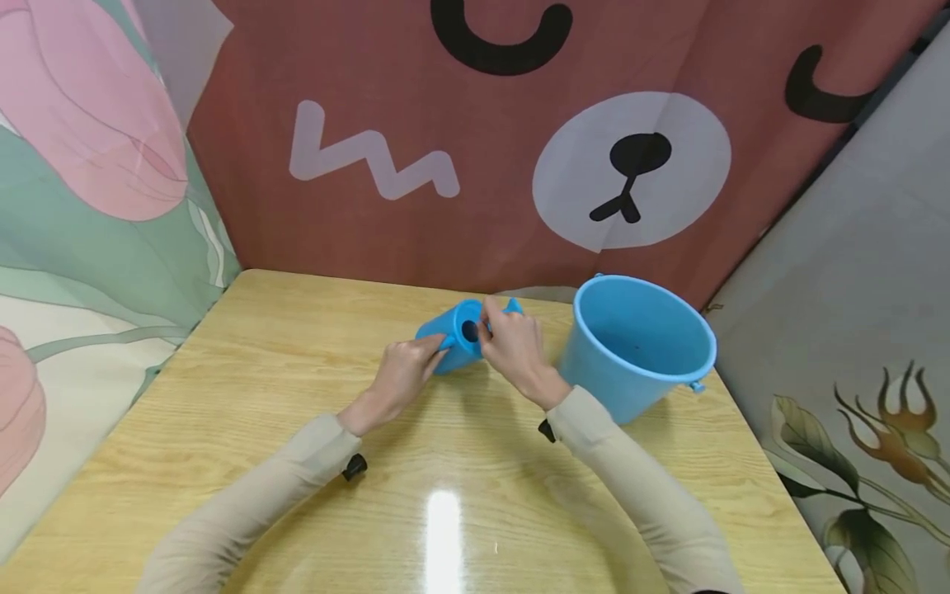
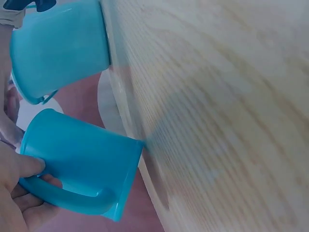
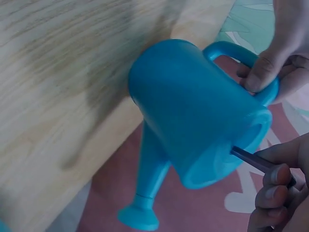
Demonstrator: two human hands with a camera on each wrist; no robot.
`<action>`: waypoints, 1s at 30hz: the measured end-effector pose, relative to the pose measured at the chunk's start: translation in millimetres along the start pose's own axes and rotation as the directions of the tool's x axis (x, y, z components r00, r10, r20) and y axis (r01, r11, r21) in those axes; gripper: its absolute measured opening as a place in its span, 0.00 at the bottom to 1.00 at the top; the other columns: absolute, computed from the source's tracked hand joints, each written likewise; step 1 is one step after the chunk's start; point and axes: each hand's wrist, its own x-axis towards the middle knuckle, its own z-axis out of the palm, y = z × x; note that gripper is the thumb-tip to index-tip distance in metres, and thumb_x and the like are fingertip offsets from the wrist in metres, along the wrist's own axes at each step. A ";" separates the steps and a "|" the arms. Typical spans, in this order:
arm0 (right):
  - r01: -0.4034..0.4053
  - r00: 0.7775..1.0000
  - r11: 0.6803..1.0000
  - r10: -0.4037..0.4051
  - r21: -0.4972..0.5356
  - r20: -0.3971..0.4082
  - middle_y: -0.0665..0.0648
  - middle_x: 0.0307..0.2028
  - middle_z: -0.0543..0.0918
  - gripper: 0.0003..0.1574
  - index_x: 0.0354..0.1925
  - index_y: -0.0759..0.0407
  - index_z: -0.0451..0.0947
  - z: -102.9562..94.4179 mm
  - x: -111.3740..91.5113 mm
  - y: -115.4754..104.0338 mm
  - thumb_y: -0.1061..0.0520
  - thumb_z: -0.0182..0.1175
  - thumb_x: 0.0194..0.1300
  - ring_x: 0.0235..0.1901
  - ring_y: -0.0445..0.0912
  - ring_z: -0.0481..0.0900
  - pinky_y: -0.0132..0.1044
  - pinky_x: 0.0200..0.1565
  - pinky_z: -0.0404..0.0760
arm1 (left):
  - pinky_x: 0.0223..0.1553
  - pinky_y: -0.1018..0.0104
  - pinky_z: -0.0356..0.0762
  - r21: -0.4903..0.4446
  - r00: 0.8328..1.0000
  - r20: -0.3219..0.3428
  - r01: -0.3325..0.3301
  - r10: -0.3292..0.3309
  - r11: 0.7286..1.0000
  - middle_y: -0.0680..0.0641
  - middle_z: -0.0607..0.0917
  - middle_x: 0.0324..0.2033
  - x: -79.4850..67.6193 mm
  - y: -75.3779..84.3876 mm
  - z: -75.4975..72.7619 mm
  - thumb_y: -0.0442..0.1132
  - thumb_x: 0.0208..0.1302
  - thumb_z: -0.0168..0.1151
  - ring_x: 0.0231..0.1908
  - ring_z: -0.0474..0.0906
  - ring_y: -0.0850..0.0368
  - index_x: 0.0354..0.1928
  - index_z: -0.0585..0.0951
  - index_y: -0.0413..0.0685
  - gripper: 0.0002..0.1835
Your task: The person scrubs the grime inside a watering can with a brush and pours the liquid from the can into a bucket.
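Note:
A blue toy watering can point(image 1: 451, 322) is tilted above the far part of the table, its mouth turned toward the head camera. My left hand point(image 1: 404, 371) grips its handle point(image 2: 72, 197), thumb on top and fingers curled under. My right hand point(image 1: 514, 342) pinches a slim dark rod point(image 3: 256, 160), whose far end reaches the can's mouth. What kind of tool the rod is, I cannot tell. A dark round spot shows inside the mouth in the head view. The can's spout point(image 3: 149, 179) points away from the handle, ending in a flared head.
A larger light-blue bucket point(image 1: 609, 379) stands upright on the wooden table point(image 1: 297, 346), just right of my right hand. Printed cloths hang behind the table and along both sides. Dark wrist-camera mounts stick out below both cuffs.

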 end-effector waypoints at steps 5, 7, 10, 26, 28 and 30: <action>-0.016 0.999 1.000 0.017 -0.024 0.044 0.48 0.11 0.62 0.08 0.32 0.56 0.69 7.4 1.6 0.6 0.62 0.57 0.70 0.08 0.43 0.59 0.38 0.12 0.55 | 0.32 0.57 0.85 -0.010 1.000 0.011 0.005 -0.005 1.000 0.39 0.87 0.32 -0.8 -0.3 0.3 0.27 0.63 0.67 0.32 0.87 0.47 0.36 0.82 0.36 0.02; -0.011 0.999 0.999 0.013 -0.032 0.044 0.48 0.11 0.61 0.11 0.31 0.56 0.67 8.9 2.6 0.2 0.62 0.56 0.71 0.08 0.43 0.59 0.37 0.12 0.54 | 0.32 0.57 0.85 -0.013 1.000 0.017 0.013 -0.013 1.000 0.39 0.87 0.32 -1.1 -0.4 -0.6 0.28 0.63 0.66 0.32 0.87 0.47 0.36 0.82 0.36 0.02; -0.010 0.999 0.999 0.012 -0.038 0.038 0.48 0.11 0.61 0.11 0.31 0.56 0.66 9.3 2.9 -0.6 0.62 0.56 0.71 0.08 0.43 0.59 0.36 0.13 0.53 | 0.33 0.56 0.85 -0.015 1.000 0.018 0.018 -0.018 1.000 0.39 0.87 0.32 -1.0 -0.4 -1.2 0.28 0.64 0.66 0.32 0.87 0.47 0.34 0.82 0.37 0.02; -0.025 0.995 0.996 0.016 -0.087 -0.095 0.54 0.18 0.79 0.11 0.37 0.59 0.72 1.7 2.3 -3.7 0.59 0.67 0.65 0.11 0.47 0.72 0.41 0.13 0.70 | 0.34 0.54 0.85 -0.013 0.999 0.026 0.029 -0.029 0.999 0.38 0.87 0.33 0.5 -2.5 -3.1 0.27 0.63 0.67 0.34 0.87 0.45 0.36 0.83 0.36 0.02; -0.023 0.993 0.995 0.011 -0.101 -0.117 0.56 0.19 0.81 0.14 0.37 0.61 0.72 -0.1 2.5 -3.4 0.58 0.68 0.64 0.12 0.48 0.74 0.42 0.13 0.71 | 0.35 0.53 0.85 -0.013 0.999 0.022 0.032 -0.032 0.999 0.38 0.87 0.34 0.9 -3.4 -3.3 0.27 0.62 0.67 0.34 0.87 0.44 0.37 0.83 0.35 0.03; -0.018 0.990 0.994 0.003 -0.103 -0.139 0.57 0.20 0.81 0.16 0.37 0.61 0.71 -1.4 2.9 -3.1 0.58 0.70 0.63 0.12 0.48 0.76 0.42 0.14 0.72 | 0.35 0.53 0.85 -0.012 0.999 0.017 0.037 -0.036 0.999 0.38 0.87 0.34 1.7 -4.0 -3.4 0.28 0.63 0.67 0.34 0.87 0.44 0.36 0.83 0.35 0.02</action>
